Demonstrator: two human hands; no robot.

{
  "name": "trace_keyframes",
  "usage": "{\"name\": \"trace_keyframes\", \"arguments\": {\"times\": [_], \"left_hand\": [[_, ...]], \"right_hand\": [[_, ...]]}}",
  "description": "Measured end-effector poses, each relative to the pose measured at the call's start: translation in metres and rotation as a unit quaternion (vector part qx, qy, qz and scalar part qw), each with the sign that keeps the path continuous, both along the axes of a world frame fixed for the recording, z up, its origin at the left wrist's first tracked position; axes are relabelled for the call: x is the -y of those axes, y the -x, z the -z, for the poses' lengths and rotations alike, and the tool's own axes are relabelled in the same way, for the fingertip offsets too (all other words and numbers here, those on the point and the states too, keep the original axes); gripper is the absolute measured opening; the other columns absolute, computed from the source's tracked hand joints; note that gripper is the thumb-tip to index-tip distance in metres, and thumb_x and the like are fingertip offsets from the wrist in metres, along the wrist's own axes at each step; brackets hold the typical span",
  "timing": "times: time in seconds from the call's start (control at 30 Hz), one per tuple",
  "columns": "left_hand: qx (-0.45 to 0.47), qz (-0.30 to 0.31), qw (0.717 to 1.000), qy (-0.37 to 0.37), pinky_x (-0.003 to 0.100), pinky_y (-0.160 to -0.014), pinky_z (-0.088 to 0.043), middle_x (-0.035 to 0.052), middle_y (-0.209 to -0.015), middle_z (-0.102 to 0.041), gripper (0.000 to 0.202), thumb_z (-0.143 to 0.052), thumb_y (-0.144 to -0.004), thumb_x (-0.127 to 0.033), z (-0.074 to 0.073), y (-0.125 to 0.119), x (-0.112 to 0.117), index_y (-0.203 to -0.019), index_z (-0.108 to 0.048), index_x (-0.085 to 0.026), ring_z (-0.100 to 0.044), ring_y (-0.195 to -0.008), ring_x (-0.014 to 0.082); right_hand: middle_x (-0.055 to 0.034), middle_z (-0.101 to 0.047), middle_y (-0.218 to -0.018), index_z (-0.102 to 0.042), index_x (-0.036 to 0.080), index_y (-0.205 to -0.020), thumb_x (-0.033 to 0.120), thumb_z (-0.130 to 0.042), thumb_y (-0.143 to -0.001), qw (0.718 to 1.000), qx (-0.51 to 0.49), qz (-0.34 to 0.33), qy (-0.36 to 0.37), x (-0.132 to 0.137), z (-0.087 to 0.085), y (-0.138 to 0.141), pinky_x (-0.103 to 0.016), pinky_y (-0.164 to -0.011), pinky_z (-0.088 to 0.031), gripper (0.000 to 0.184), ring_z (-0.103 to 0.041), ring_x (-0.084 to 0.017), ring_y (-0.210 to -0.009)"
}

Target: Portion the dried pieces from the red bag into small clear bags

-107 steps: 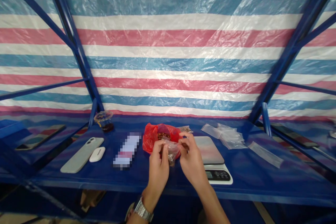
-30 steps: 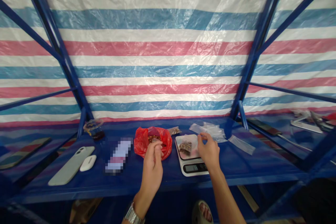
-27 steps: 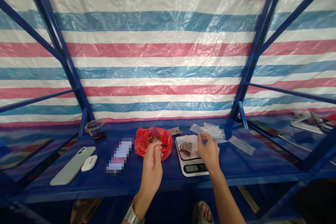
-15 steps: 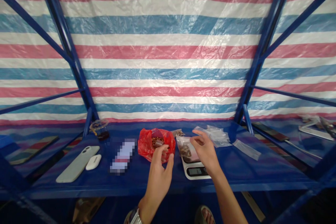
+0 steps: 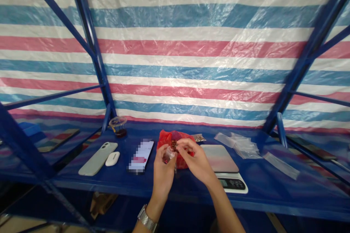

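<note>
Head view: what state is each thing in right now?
small clear bag: held up between the hands
left hand: gripping it
right hand: fingertips at its top
red plastic bag: open, brown pieces inside
digital scale: nothing on its pan
phone: face up

A small clear plastic bag (image 5: 169, 155), crumpled and held up, sits just in front of a rumpled red plastic bag (image 5: 165, 140) holding reddish-brown pieces (image 5: 174, 144).
</note>
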State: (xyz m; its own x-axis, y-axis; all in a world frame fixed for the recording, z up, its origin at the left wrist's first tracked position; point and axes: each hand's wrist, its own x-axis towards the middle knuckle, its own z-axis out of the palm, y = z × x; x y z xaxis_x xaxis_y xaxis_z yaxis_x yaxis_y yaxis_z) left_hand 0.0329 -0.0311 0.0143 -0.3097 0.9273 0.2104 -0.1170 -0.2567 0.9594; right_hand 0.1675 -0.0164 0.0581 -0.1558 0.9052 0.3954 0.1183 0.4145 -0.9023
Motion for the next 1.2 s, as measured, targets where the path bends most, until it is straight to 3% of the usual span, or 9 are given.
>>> {"name": "trace_keyframes", "arguments": {"times": [0.1, 0.27, 0.43, 0.57, 0.7, 0.87, 1.07, 1.13, 1.2], "left_hand": [[-0.017, -0.023, 1.0, -0.007, 0.043, -0.104, -0.05, 0.0112, -0.12, -0.072, 0.054, -0.077, -0.079, -0.035, 0.001, 0.016, -0.001, -0.128, -0.059, -0.02, -0.069, -0.113, 0.0267], [-0.085, -0.01, 0.996, -0.022, 0.046, -0.108, -0.048, 0.0122, -0.127, -0.071, 0.046, -0.074, -0.078, -0.029, 0.004, 0.029, 0.002, -0.123, -0.066, -0.021, -0.067, -0.12, 0.0301], [-0.104, 0.03, 0.994, -0.034, 0.042, -0.104, -0.051, 0.0107, -0.124, -0.073, 0.046, -0.071, -0.081, -0.03, 0.006, 0.035, 0.003, -0.126, -0.063, -0.022, -0.069, -0.115, 0.0277], [-0.127, 0.103, 0.987, -0.01, 0.039, -0.102, -0.051, 0.0094, -0.12, -0.073, 0.051, -0.071, -0.083, -0.031, 0.002, 0.043, 0.002, -0.132, -0.06, -0.022, -0.069, -0.112, 0.0256], [-0.166, 0.2, 0.965, -0.015, 0.038, -0.103, -0.048, 0.0065, -0.111, -0.075, 0.058, -0.071, -0.085, -0.029, -0.007, 0.05, 0.01, -0.14, -0.055, -0.022, -0.069, -0.105, 0.023], [-0.195, 0.229, 0.954, -0.002, 0.037, -0.096, -0.05, 0.0061, -0.108, -0.075, 0.058, -0.068, -0.085, -0.024, -0.015, 0.051, 0.02, -0.141, -0.055, -0.02, -0.068, -0.099, 0.0227], [-0.174, 0.182, 0.968, 0.009, 0.038, -0.097, -0.05, 0.0091, -0.111, -0.074, 0.04, -0.069, -0.082, -0.027, -0.015, 0.047, 0.015, -0.12, -0.065, -0.018, -0.068, -0.102, 0.0249], [-0.16, 0.149, 0.976, 0.018, 0.039, -0.098, -0.05, 0.0104, -0.111, -0.074, 0.037, -0.068, -0.082, -0.027, -0.009, 0.047, 0.012, -0.117, -0.065, -0.017, -0.069, -0.102, 0.0252], [-0.154, 0.126, 0.98, 0.023, 0.04, -0.099, -0.05, 0.0111, -0.112, -0.073, 0.037, -0.068, -0.08, -0.025, -0.001, 0.047, 0.009, -0.117, -0.065, -0.018, -0.069, -0.103, 0.0253]], "right_hand": [[-0.0049, -0.075, -0.099, -0.071, 0.022, -0.104, 0.04, -0.061, -0.095, 0.998, 0.051, 0.034, -0.021, -0.011, 0.002, 0.007, -0.034, -0.085, -0.052, 0.023, -0.069, -0.021, -0.092], [-0.0028, -0.072, -0.094, -0.072, 0.023, -0.103, 0.04, -0.056, -0.1, 0.991, 0.102, -0.088, 0.01, 0.0, -0.006, 0.022, -0.031, -0.079, -0.051, 0.024, -0.067, -0.019, -0.087], [-0.0044, -0.066, -0.102, -0.075, 0.025, -0.102, 0.038, -0.058, -0.099, 0.974, 0.211, -0.072, -0.033, 0.017, -0.011, 0.023, -0.032, -0.084, -0.049, 0.022, -0.063, -0.019, -0.091], [-0.0038, -0.066, -0.108, -0.073, 0.026, -0.106, 0.026, -0.066, -0.091, 0.964, 0.244, -0.105, -0.03, 0.021, -0.015, 0.013, -0.032, -0.088, -0.049, 0.016, -0.064, -0.019, -0.096], [-0.0008, -0.072, -0.099, -0.073, 0.024, -0.094, 0.005, -0.058, -0.085, 0.959, 0.249, -0.132, -0.026, 0.021, -0.021, 0.003, -0.027, -0.083, -0.048, 0.026, -0.067, -0.017, -0.09], [-0.0005, -0.073, -0.092, -0.07, 0.023, -0.08, 0.003, -0.053, -0.085, 0.959, 0.269, -0.08, -0.048, 0.025, -0.02, -0.004, -0.026, -0.079, -0.046, 0.027, -0.067, -0.017, -0.086], [-0.0035, -0.074, -0.103, -0.072, 0.025, -0.098, 0.011, -0.048, -0.094, 0.957, 0.275, -0.031, -0.09, 0.01, -0.019, -0.006, -0.03, -0.087, -0.048, 0.029, -0.067, -0.019, -0.096], [-0.0071, -0.074, -0.112, -0.073, 0.023, -0.107, 0.015, -0.048, -0.097, 0.94, 0.325, 0.021, -0.101, -0.007, -0.014, -0.004, -0.033, -0.096, -0.046, 0.028, -0.066, -0.022, -0.106], [-0.0116, -0.073, -0.118, -0.073, 0.02, -0.111, 0.019, -0.054, -0.096, 0.901, 0.415, 0.075, -0.098, -0.025, -0.006, -0.002, -0.039, -0.102, -0.042, 0.025, -0.062, -0.027, -0.115]]}}
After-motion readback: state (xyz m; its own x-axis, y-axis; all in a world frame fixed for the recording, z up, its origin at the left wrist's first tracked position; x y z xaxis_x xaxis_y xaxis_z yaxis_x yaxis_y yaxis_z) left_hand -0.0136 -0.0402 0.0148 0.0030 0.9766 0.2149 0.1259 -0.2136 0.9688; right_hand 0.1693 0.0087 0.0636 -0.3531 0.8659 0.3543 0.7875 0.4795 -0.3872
